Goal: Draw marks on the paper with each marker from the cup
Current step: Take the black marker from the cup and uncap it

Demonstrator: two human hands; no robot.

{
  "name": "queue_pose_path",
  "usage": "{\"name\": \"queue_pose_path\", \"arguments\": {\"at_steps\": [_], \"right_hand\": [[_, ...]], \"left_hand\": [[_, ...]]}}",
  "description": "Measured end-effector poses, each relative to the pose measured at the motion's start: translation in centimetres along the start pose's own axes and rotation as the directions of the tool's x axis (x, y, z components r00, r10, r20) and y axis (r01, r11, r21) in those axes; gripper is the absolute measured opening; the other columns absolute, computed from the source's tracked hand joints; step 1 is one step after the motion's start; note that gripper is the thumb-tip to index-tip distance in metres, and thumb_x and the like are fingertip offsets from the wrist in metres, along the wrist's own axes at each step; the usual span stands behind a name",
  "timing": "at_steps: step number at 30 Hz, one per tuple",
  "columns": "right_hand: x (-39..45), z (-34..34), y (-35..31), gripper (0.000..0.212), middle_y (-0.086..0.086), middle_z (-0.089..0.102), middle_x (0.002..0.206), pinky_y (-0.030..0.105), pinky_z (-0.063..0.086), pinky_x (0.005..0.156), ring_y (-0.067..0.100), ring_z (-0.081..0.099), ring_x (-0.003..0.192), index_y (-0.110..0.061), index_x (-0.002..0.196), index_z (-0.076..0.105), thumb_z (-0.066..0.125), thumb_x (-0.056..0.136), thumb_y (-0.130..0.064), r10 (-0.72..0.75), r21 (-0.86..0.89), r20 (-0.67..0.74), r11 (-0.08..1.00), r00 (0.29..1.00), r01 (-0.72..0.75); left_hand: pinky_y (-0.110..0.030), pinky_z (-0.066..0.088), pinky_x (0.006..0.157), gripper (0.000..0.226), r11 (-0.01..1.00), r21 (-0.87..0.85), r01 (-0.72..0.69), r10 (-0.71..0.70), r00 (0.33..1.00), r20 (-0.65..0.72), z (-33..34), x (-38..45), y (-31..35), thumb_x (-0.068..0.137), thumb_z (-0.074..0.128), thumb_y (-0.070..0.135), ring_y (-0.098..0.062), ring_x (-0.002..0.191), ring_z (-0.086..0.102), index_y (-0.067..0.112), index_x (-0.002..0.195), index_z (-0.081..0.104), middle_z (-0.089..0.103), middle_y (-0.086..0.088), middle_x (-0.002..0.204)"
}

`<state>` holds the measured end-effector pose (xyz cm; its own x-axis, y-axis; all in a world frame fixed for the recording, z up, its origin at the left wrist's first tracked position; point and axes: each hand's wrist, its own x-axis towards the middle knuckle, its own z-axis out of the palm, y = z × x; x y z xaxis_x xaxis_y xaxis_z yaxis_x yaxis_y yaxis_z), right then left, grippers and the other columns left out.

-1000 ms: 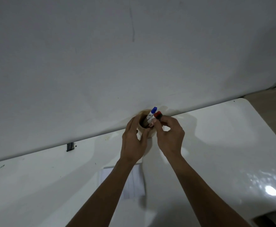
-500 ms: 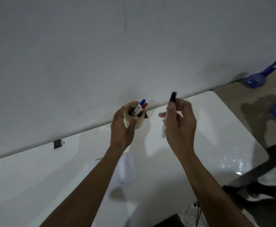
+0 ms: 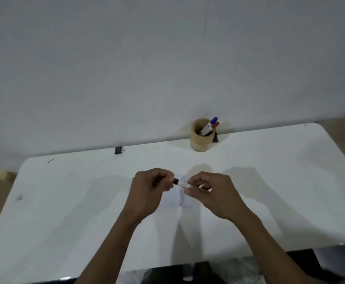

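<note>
A black-capped marker [image 3: 180,183] lies level between my two hands, above a small white paper [image 3: 176,198] on the table. My left hand [image 3: 149,189] pinches its black cap end. My right hand [image 3: 210,193] grips its white barrel. The wooden cup [image 3: 201,138] stands at the table's far edge against the wall. It holds a blue-capped marker [image 3: 213,121] and a red-capped marker [image 3: 214,125], both leaning right. My hands hide part of the paper.
The white glossy table [image 3: 65,201] runs wide to both sides. A small dark clip [image 3: 118,150] sits at the far edge on the left. A dark object [image 3: 215,138] stands behind the cup. The grey wall [image 3: 167,58] rises right behind the table.
My right hand took the black-capped marker out of the cup and brought it down over the paper. My left hand let go of the cup and now grips the marker's cap end.
</note>
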<state>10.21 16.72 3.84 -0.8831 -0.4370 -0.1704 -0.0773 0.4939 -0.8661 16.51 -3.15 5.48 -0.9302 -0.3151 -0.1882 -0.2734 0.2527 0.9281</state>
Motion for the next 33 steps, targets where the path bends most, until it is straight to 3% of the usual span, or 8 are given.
{"name": "queue_pose_path", "arguments": {"at_steps": [2, 5, 11, 15, 18, 23, 28, 33], "right_hand": [[-0.4, -0.3, 0.3, 0.019, -0.017, 0.074, 0.08, 0.011, 0.048, 0.058, -0.005, 0.065, 0.069, -0.027, 0.091, 0.078, 0.089, 0.075, -0.028, 0.013, -0.021, 0.078, 1.0, 0.997, -0.011], [-0.6, -0.7, 0.2, 0.023, -0.002, 0.079, 0.079, 0.017, 0.055, 0.066, 0.004, 0.071, 0.07, -0.013, 0.088, 0.079, 0.093, 0.069, -0.011, 0.023, 0.222, 0.098, 0.974, 0.995, -0.044], [-1.1, 2.6, -1.0, 0.034, 0.014, 0.073, 0.079, 0.031, 0.056, 0.067, 0.024, 0.07, 0.074, -0.006, 0.092, 0.074, 0.086, 0.061, -0.015, 0.204, 0.728, 0.157, 0.637, 0.966, -0.253], [-1.5, 6.0, -2.1, 0.013, 0.014, 0.078, 0.09, 0.032, 0.057, 0.071, 0.023, 0.073, 0.08, -0.009, 0.09, 0.076, 0.077, 0.085, -0.021, 0.21, 0.715, 0.244, 0.621, 0.947, -0.322], [-0.6, 7.4, -2.7, 0.017, 0.015, 0.078, 0.092, 0.03, 0.058, 0.075, 0.024, 0.073, 0.082, -0.005, 0.087, 0.076, 0.068, 0.095, -0.019, 0.173, 0.679, 0.229, 0.677, 0.958, -0.285], [2.5, 7.1, -3.5, 0.014, 0.009, 0.077, 0.079, 0.024, 0.06, 0.068, 0.025, 0.07, 0.075, -0.006, 0.086, 0.071, 0.061, 0.096, -0.006, 0.232, 0.783, 0.073, 0.589, 0.97, -0.2], [4.3, 5.4, -3.3, 0.009, 0.008, 0.077, 0.087, 0.027, 0.062, 0.072, 0.021, 0.074, 0.08, -0.008, 0.096, 0.071, 0.063, 0.098, -0.011, 0.295, 0.752, -0.065, 0.643, 0.953, -0.148], [3.0, 7.5, -2.9, 0.007, 0.005, 0.077, 0.085, 0.03, 0.06, 0.07, 0.025, 0.073, 0.084, -0.01, 0.093, 0.071, 0.065, 0.096, -0.012, 0.373, 0.696, -0.124, 0.694, 0.92, -0.187]], "left_hand": [[-0.024, 0.06, 0.072, 0.01, 0.995, -0.076, 0.071, -0.078, 0.992, -0.101, -0.6, -1.9, -1.0, 0.093, 0.067, 0.004, -0.011, 0.068, 0.071, 0.009, 0.091, 0.076, 0.077, 0.001, 0.075], [-0.021, 0.057, 0.07, 0.01, 0.988, -0.1, 0.12, -0.135, 0.979, -0.155, -1.1, -4.8, -2.0, 0.092, 0.069, 0.005, -0.009, 0.067, 0.068, 0.011, 0.096, 0.077, 0.076, 0.005, 0.075], [-0.019, 0.053, 0.062, 0.009, 0.991, -0.021, 0.131, -0.133, 0.968, -0.212, -0.8, -7.3, -2.9, 0.088, 0.075, 0.015, -0.008, 0.059, 0.063, 0.022, 0.092, 0.079, 0.071, 0.01, 0.064], [-0.013, 0.046, 0.058, 0.014, 0.99, 0.063, 0.13, -0.117, 0.976, -0.183, -1.2, -6.8, -3.3, 0.094, 0.068, 0.024, -0.003, 0.053, 0.058, 0.023, 0.084, 0.077, 0.066, 0.01, 0.057], [-0.011, 0.037, 0.052, 0.03, 0.979, 0.115, 0.166, -0.148, 0.978, -0.15, -2.6, -6.0, -3.5, 0.097, 0.063, 0.032, -0.003, 0.046, 0.049, 0.014, 0.075, 0.074, 0.062, 0.002, 0.054], [-0.022, 0.046, 0.059, 0.031, 0.973, -0.02, 0.229, -0.229, 0.962, -0.148, -6.1, -3.9, -5.2, 0.096, 0.064, 0.033, -0.01, 0.053, 0.055, 0.014, 0.076, 0.077, 0.067, -0.012, 0.062], [-0.008, 0.046, 0.063, 0.009, 0.949, 0.229, 0.218, -0.158, 0.954, -0.256, -9.0, -0.3, -7.7, 0.089, 0.074, 0.023, -0.002, 0.063, 0.064, 0.016, 0.084, 0.076, 0.073, 0.007, 0.073], [-0.029, 0.045, 0.074, 0.01, 0.863, 0.45, 0.227, -0.117, 0.959, -0.259, -9.4, 4.8, -11.5, 0.09, 0.069, 0.017, -0.02, 0.08, 0.063, 0.008, 0.095, 0.072, 0.071, -0.008, 0.094]]}}
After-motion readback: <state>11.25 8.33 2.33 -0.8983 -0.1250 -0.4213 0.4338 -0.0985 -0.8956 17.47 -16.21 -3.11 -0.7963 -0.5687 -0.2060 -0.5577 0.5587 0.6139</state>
